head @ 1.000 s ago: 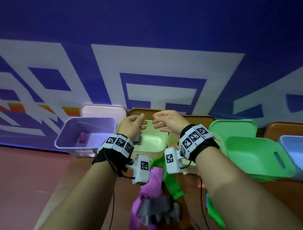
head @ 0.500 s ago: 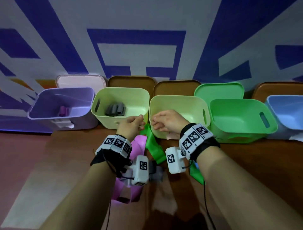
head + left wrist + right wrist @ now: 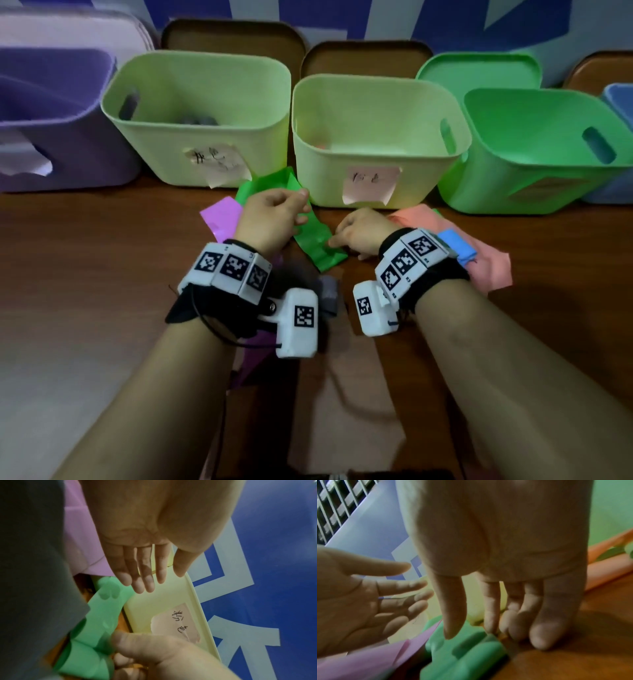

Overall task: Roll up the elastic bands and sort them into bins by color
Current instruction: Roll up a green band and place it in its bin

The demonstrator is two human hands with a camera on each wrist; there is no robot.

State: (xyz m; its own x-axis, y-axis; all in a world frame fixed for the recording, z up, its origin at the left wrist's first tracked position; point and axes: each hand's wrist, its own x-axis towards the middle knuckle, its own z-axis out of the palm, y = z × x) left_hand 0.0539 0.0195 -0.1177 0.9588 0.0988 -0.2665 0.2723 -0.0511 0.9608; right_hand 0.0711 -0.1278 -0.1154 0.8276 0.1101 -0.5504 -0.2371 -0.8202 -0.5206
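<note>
Two hands low over the table. Head view: green band (image 3: 313, 236) flat before the yellow-green bins, my left hand (image 3: 270, 219) above its far end, right hand (image 3: 359, 234) at its near end. Left wrist view: left fingers (image 3: 142, 573) straight, holding nothing. Right wrist view: right fingertips (image 3: 489, 622) touching the band's edge, not closed. Rolling not yet begun, I judge; next, pinch that end and curl it over.

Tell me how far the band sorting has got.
Done: a rolled grey band lies in the left yellow-green bin. In hand: the green band lies flat on the table, with the right hand at its near end and the left hand open above it. Left: the pink, salmon and blue bands lie unrolled; the green bin looks empty.
</note>
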